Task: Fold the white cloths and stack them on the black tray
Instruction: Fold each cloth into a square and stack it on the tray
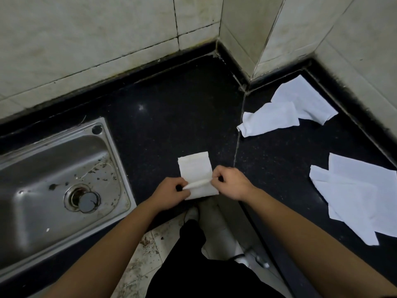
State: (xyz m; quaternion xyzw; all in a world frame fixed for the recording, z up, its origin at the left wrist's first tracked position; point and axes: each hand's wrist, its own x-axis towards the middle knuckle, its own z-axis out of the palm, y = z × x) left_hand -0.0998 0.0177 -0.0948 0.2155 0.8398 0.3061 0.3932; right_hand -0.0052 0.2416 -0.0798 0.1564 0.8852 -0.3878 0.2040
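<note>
Closest to me in the head view I see black trousers (204, 267) and a pale, dirty floor (148, 244) below the counter edge. Just beyond them, both hands work at the near edge of the black counter (171, 108).

The left hand (174, 188) has its fingers curled and pinches the left end of a raised fold in the white cloth (195, 168). The right hand (232, 182) pinches the right end of the same fold in the same way. Between the two sets of fingertips the fold stands up as a thin ridge. The rest of this cloth lies flat on the counter, a narrow rectangle that goes from under the fingers away toward the wall.

To the left of the left fingers there is a steel sink (111, 151) with a round plug (88, 201) in its drain. To the right of the right fingers, well apart, some flat cloths (354, 196) lie overlapping. Farther behind and to the right of the fingers I see crumpled cloths (287, 108), near the corner. Behind everything stands the tiled wall (86, 39).
</note>
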